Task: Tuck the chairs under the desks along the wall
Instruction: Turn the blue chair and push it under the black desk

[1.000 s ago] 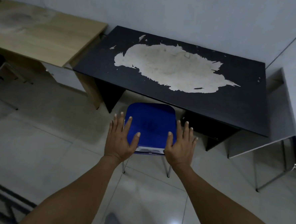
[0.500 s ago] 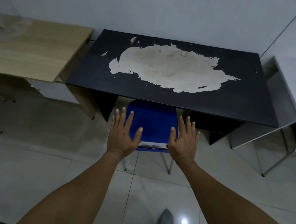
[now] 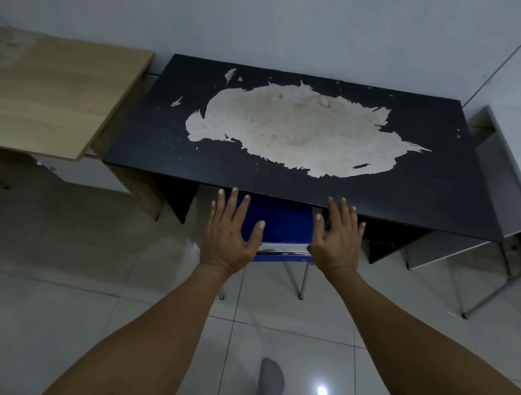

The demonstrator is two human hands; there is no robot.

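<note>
Both hands are lying flat, fingers straight and spread, one on each side of the blue chair (image 3: 279, 226), not gripping anything. The left hand (image 3: 230, 229) is resting at the chair's left edge, thumb angled over the seat; the right hand (image 3: 337, 235) is resting at its right edge. The seat is sitting between the hands, its far part already going under the front edge of the black desk (image 3: 406, 188), just ahead of the fingertips. The near seat edge and metal legs (image 3: 302, 279) are showing below the palms. The wooden desk (image 3: 55, 93) is standing beyond the left hand. A grey-socked foot (image 3: 271, 378) is showing between the forearms.
</note>
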